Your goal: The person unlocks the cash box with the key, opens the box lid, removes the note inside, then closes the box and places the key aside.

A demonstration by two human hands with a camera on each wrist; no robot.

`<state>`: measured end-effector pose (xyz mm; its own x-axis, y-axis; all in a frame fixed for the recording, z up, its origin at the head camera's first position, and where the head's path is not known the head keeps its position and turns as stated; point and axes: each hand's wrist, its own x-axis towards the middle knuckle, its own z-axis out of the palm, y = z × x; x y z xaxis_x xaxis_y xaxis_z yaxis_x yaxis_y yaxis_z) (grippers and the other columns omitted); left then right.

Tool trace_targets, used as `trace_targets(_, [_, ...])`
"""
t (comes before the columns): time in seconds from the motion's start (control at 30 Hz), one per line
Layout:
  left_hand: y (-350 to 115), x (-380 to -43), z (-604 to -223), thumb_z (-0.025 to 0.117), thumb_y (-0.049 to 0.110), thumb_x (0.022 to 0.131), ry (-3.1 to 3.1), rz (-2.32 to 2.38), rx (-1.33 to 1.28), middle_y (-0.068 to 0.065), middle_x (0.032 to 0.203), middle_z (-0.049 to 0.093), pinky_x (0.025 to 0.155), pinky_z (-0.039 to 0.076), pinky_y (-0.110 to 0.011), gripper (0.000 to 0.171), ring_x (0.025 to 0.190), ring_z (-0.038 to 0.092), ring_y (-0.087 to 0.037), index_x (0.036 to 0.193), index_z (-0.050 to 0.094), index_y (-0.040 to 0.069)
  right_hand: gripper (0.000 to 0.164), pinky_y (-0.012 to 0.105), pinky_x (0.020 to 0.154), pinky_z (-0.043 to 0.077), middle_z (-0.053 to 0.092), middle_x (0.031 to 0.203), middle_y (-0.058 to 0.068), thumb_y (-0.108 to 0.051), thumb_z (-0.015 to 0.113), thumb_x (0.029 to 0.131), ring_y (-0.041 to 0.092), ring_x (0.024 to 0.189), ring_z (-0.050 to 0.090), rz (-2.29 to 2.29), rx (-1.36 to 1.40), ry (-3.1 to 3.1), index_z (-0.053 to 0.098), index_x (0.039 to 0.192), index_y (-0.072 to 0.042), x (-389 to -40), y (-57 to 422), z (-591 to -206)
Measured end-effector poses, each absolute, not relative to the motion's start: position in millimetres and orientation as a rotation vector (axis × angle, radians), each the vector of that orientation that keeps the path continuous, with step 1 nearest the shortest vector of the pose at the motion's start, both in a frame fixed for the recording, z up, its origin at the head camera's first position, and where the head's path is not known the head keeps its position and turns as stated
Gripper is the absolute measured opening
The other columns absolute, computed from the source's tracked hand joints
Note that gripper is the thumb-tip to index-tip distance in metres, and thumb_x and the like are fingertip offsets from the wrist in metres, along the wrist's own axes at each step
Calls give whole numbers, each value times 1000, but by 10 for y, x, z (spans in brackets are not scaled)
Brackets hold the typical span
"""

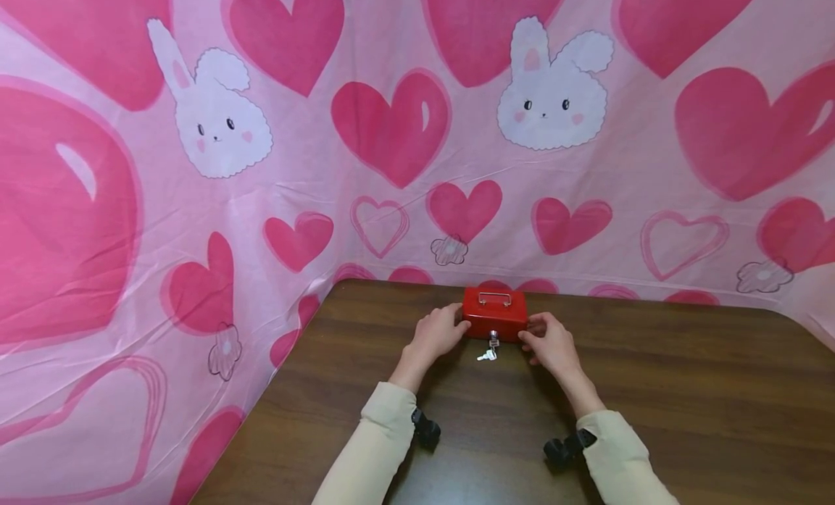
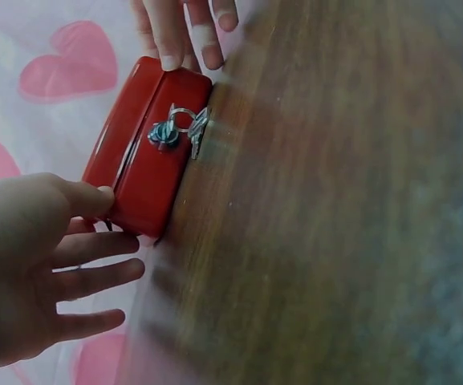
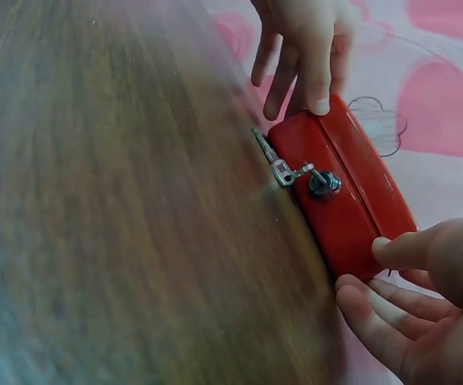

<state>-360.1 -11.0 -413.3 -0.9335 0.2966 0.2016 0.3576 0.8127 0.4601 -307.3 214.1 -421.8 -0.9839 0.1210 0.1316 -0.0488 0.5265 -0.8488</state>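
Note:
A small red metal cash box [image 1: 479,322] sits near the far edge of the wooden table, its lid down and its wire handle [image 1: 494,295] lying on top. A key is in the front lock [image 3: 324,184], and another key [image 1: 485,356] hangs from its ring. My left hand [image 1: 435,332] holds the box's left end, thumb at the front corner; in the left wrist view its other fingers spread beside the box. At the opposite end, my right hand [image 1: 551,342] grips with the thumb on the front and fingers around the side. Some fingertips are hidden behind the box.
The brown wooden table [image 1: 678,389] extends toward me and to both sides. Behind it and along the left hangs a pink cloth [image 1: 391,48] printed with hearts and rabbits. Black wrist cameras [image 1: 427,430] are strapped over both cream sleeves.

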Motion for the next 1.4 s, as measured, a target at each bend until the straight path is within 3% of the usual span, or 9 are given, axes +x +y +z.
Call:
trace_targets(0.3, [-114, -3610, -4138, 63, 30, 97, -2879, -831, -542, -11, 129, 68, 97, 53, -45, 49, 109, 67, -26, 140, 56, 8, 34, 32, 59, 59, 69, 108, 26, -12, 66, 94, 22, 79, 69, 1408, -50, -2585, 55, 122, 4, -3098, 2167, -4246])
trace_targets(0.73, [-117, -3592, -4115, 64, 31, 97, -2891, -822, -531, -11, 120, 71, 96, 53, -43, 49, 99, 67, -24, 139, 56, 7, 32, 31, 57, 58, 72, 102, 23, -13, 67, 94, 22, 76, 69, 1358, -50, -2576, 57, 120, 3, -3120, 2174, -4291])
trace_targets(0.97, [-147, -3600, -4142, 61, 33, 98, -2900, -839, -521, -12, 131, 66, 101, 51, -46, 50, 115, 65, -28, 141, 53, 8, 33, 31, 59, 58, 71, 105, 23, -18, 66, 96, 22, 78, 69, 1366, -49, -2587, 57, 121, 2, -3105, 2158, -4300])
trace_targets(1.17, [-164, -3584, -4145, 59, 37, 98, -2893, -777, -512, -11, 130, 67, 98, 51, -49, 48, 115, 65, -29, 138, 56, 10, 34, 29, 57, 56, 70, 107, 22, -20, 65, 96, 26, 80, 70, 1333, -56, -2586, 56, 121, 1, -3078, 2129, -4309])
trace_targets(1.4, [-133, -3578, -4110, 59, 39, 98, -2889, -717, -502, -8, 123, 71, 93, 53, -48, 44, 109, 68, -28, 132, 62, 10, 37, 46, 85, 53, 67, 109, 22, -27, 61, 98, 28, 90, 67, 1139, -64, -2597, 58, 120, 3, -3084, 2106, -4269])
